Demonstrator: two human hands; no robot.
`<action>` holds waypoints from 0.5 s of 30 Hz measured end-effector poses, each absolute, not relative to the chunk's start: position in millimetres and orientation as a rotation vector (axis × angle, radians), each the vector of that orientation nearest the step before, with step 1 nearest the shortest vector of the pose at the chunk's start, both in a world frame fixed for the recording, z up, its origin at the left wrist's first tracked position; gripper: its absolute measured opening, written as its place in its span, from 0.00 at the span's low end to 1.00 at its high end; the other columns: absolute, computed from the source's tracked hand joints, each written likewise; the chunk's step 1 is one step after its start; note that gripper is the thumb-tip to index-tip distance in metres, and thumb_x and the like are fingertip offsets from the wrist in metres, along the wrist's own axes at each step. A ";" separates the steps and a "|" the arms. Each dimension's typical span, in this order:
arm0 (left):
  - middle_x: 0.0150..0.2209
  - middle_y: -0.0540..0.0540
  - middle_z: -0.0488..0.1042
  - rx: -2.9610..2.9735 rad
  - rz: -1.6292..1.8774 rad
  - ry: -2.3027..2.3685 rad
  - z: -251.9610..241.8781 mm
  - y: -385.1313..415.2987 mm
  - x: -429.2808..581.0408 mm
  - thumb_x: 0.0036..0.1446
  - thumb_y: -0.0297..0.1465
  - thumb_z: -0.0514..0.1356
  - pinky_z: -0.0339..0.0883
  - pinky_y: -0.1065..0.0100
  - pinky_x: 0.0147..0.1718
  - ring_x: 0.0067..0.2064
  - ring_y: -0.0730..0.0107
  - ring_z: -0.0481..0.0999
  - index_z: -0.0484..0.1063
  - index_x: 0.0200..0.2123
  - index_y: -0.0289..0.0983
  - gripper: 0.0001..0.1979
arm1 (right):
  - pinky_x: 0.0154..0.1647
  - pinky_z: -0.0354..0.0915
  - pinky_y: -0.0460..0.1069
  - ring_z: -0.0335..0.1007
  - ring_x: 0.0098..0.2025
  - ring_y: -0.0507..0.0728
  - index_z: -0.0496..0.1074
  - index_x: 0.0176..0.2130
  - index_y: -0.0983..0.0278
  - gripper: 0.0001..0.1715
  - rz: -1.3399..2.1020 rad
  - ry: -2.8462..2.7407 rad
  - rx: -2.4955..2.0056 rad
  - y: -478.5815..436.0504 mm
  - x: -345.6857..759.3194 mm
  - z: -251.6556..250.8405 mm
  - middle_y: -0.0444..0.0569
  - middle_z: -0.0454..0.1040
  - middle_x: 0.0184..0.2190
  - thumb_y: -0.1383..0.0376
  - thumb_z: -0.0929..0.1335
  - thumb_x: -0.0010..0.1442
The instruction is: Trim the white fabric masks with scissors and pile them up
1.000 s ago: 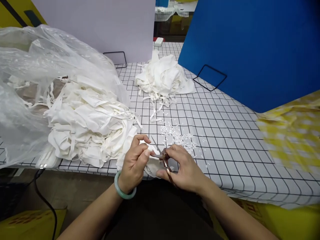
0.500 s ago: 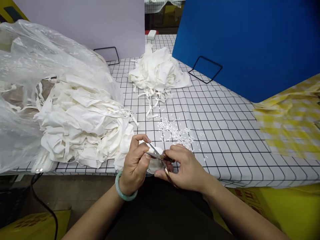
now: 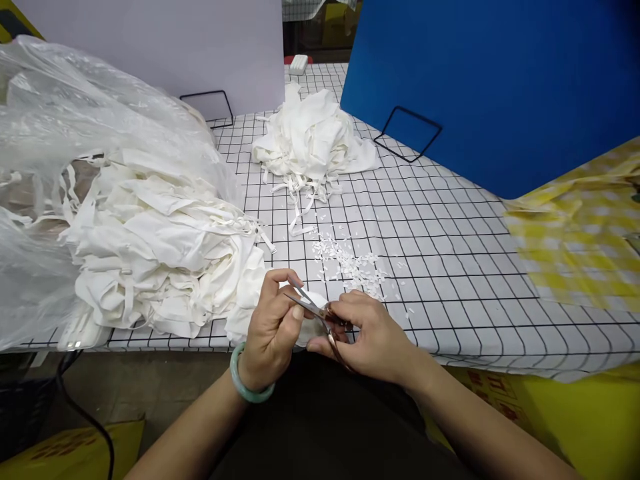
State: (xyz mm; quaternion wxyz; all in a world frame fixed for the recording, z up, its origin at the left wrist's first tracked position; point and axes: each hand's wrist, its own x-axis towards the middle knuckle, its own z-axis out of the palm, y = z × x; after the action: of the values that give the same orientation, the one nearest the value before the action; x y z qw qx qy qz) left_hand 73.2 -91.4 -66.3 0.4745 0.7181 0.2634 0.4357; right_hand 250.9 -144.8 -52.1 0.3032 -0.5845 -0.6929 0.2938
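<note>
Scissors [image 3: 317,311] with bronze-coloured handles are gripped in my right hand [image 3: 373,333], fingers and thumb around the loops. Their blades point left, slightly apart, at the fingertips of my left hand [image 3: 274,330]. That hand, with a green bangle at the wrist, is pinched closed on a piece of white fabric [image 3: 314,299], mostly hidden behind the blades and fingers. To the left lies a large heap of white strapped fabric pieces [image 3: 160,240], reaching close to my left hand. Small white clippings [image 3: 355,267] are scattered just beyond my hands.
A second white fabric pile [image 3: 315,137] lies farther back on the checked tablecloth [image 3: 440,267]. Clear plastic [image 3: 125,100] drapes the left heap. A pale panel [image 3: 160,47] and a blue panel [image 3: 475,80] stand behind. Yellow checked cloth [image 3: 580,240] is at right.
The view has shifted slightly. My left thumb has moved up a little beside the blades, and the blades look a bit closer together. My right hand stays nearly in place.
</note>
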 end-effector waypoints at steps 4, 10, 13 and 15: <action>0.33 0.43 0.71 1.774 1.040 0.609 -67.6 -89.7 79.8 0.70 0.28 0.51 0.63 0.62 0.50 0.54 0.60 0.62 0.73 0.35 0.39 0.13 | 0.31 0.57 0.48 0.59 0.22 0.50 0.58 0.20 0.62 0.31 0.759 -1.819 -1.572 -150.4 257.8 -56.7 0.41 0.64 0.17 0.46 0.70 0.60; 0.37 0.43 0.68 1.825 0.950 0.527 -72.9 -86.4 103.0 0.70 0.27 0.51 0.63 0.65 0.49 0.52 0.62 0.64 0.72 0.34 0.37 0.12 | 0.28 0.55 0.47 0.55 0.21 0.50 0.56 0.19 0.62 0.33 0.751 -1.682 -1.681 -168.0 274.6 -66.7 0.40 0.60 0.15 0.45 0.69 0.61; 0.35 0.44 0.68 1.850 0.892 0.499 -75.4 -85.2 117.9 0.69 0.26 0.52 0.63 0.65 0.49 0.52 0.63 0.64 0.72 0.34 0.38 0.12 | 0.26 0.54 0.47 0.54 0.21 0.50 0.54 0.18 0.62 0.35 0.854 -1.567 -1.757 -175.7 282.6 -74.3 0.40 0.59 0.15 0.44 0.69 0.60; 0.31 0.45 0.67 1.874 0.862 0.476 -73.7 -83.6 121.9 0.69 0.26 0.52 0.64 0.65 0.50 0.52 0.62 0.64 0.71 0.34 0.38 0.12 | 0.25 0.54 0.47 0.54 0.21 0.50 0.55 0.18 0.62 0.34 0.974 -1.436 -1.816 -179.6 289.7 -79.7 0.40 0.59 0.15 0.43 0.71 0.57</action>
State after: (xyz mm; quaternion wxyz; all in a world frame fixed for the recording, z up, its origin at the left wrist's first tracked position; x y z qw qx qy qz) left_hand 121.9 -83.6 -73.7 0.4903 0.7716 0.1958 0.3547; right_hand 289.7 -179.6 -79.7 0.3097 -0.6876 -0.5434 0.3688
